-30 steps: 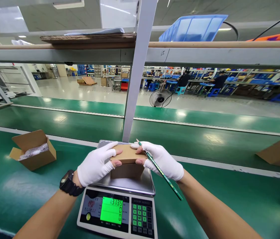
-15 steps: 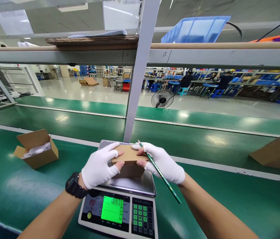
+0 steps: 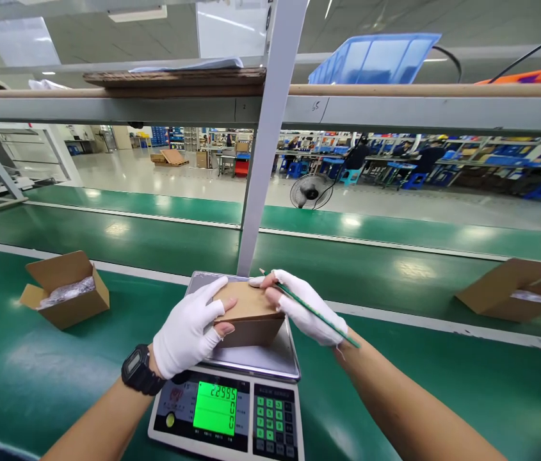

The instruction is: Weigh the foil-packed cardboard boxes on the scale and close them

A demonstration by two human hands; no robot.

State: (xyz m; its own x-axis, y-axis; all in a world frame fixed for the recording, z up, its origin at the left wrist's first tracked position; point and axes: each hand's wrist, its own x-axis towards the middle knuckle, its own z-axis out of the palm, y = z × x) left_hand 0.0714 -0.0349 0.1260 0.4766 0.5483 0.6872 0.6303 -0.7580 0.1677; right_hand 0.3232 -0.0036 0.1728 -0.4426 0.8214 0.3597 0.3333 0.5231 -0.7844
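A closed cardboard box [image 3: 248, 304] sits on the metal pan [image 3: 277, 362] of a digital scale [image 3: 226, 410], whose green display is lit. My left hand [image 3: 191, 326], in a white glove with bare fingertips, grips the box's left side, thumb at the front and fingers over the lid. Between the fingers of my right hand [image 3: 303, 307], gloved the same way, is a green pencil [image 3: 315, 312], its tip pointing up and to the left. That hand also rests on the lid's right edge.
An open cardboard box [image 3: 75, 301] with a clear plastic-wrapped item stands on the green surface at left. Another open box [image 3: 505, 298] lies on the conveyor belt [image 3: 395, 272] at right. A metal post [image 3: 267, 141] rises behind the scale, below a shelf with a blue bin [image 3: 376, 59].
My right thumb has come off the box's front and closed toward the pencil, which now lies flatter. The scale's reading has risen. The open box at right has moved left.
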